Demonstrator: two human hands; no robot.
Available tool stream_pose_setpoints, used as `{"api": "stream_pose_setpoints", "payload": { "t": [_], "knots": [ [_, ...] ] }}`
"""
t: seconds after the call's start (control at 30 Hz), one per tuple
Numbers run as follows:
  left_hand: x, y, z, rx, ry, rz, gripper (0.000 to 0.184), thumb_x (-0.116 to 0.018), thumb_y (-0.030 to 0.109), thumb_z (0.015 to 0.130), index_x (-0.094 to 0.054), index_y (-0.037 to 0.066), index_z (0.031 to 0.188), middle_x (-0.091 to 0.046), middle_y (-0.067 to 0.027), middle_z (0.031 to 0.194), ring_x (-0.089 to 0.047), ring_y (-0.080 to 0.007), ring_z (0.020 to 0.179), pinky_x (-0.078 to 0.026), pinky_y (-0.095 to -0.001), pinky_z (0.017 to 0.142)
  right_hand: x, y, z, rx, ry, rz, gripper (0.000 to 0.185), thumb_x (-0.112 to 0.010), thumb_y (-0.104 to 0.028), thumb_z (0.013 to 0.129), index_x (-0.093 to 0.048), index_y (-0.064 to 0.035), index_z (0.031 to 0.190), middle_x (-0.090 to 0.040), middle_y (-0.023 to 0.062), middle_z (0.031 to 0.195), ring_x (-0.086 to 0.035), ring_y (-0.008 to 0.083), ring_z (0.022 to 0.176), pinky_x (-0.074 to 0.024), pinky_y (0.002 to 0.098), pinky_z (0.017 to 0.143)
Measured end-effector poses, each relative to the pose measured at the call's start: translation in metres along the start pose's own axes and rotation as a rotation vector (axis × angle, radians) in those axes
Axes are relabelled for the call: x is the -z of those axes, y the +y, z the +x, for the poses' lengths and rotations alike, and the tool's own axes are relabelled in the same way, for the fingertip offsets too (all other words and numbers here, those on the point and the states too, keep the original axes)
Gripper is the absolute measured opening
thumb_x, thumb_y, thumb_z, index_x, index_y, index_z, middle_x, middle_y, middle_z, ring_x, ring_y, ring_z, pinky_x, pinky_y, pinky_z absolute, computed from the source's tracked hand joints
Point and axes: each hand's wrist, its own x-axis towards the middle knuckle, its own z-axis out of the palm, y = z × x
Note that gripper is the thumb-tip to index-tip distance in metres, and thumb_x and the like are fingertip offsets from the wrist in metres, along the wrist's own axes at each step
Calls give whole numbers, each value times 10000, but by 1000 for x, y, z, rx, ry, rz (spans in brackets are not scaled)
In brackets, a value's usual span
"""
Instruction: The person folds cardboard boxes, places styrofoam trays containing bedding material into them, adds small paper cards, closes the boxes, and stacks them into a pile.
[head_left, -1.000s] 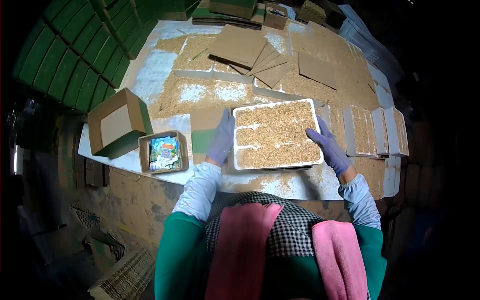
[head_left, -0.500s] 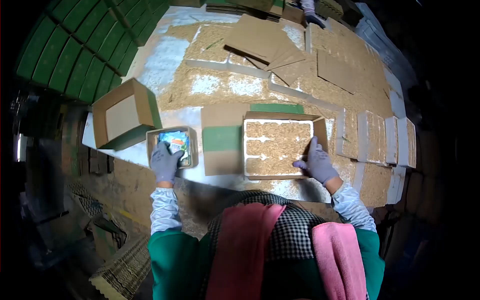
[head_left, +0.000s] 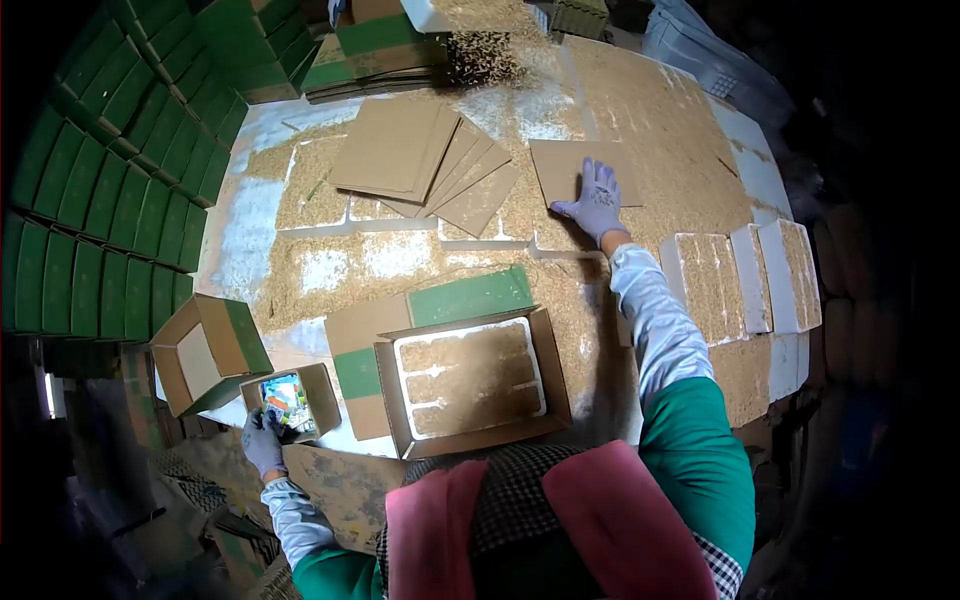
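My right hand [head_left: 597, 200], in a grey-lilac glove, lies with fingers spread on a flat cardboard sheet [head_left: 548, 165] beyond the open carton. My left hand [head_left: 262, 442], gloved alike, is at the near left corner of a small cardboard box [head_left: 323, 398]. Its fingers reach over the rim beside colourful packets [head_left: 287, 396]; what they grip is hidden. Between my arms stands the open carton [head_left: 556, 375], holding a white foam tray [head_left: 541, 398] whose top is covered with tan, husk-like bits. The carton's green and brown flap [head_left: 362, 372] is folded out to the left.
A larger open box [head_left: 240, 345] stands beside the small one. Fanned cardboard sheets [head_left: 395, 150] lie on the husk-strewn trays. Green cartons [head_left: 85, 210] are stacked at left, upright foam trays [head_left: 700, 285] at right. At the back, bits fall from a tilted tray [head_left: 428, 15].
My right hand has left the carton's right side and reached forward onto the cardboard sheet. My left hand has shifted from atop the packets to the small box's near corner. The view has turned.
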Motion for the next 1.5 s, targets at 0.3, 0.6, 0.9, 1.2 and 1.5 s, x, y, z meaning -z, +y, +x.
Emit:
{"api": "stream_pose_setpoints", "payload": {
  "t": [0.3,0.6,0.9,1.2,1.5],
  "knots": [
    [13,-1,-16,161,46,-516,231,-592,179,923,-681,-33,950,-643,-11,792,-549,-81,692,-436,-236,628,-27,45,18,263,-239,-411,615,-496,-548,904,-474,-78,1301,-607,178,1092,-616,319,995,-491,437,771],
    [-35,235,-112,-676,-581,-178,297,-583,236,898,-626,65,1137,-678,-101,1059,-649,-196,901,-494,-327,803,68,-47,-82,484,250,89,472,-605,-154,841,-533,-188,1306,-584,107,895,-603,295,774,-501,402,674],
    [8,222,-102,-705,-125,-521,308,-539,105,902,-557,-11,1187,-605,-174,1117,-610,-307,1009,-493,-391,864,59,-167,-295,771,-717,22,352,-561,-307,877,-528,-67,1132,-647,141,820,-655,293,790,-509,412,678],
    [-26,202,-110,-1231,-278,-199,329,-599,135,859,-593,40,1173,-585,-152,1148,-529,-328,1105,-346,-467,1028,97,-117,-280,472,-430,454,436,-598,-363,862,-594,-32,1146,-657,169,980,-641,315,939,-496,387,845],
    [-89,179,-108,-132,-946,-580,1004,-800,403,711,-271,-45,1437,-468,-218,1358,-450,-284,1278,-361,-319,1057,35,-79,-251,561,-715,340,667,-717,-361,758,-513,-69,1321,-548,157,1078,-535,288,1074,-417,376,939]
  ]
}}
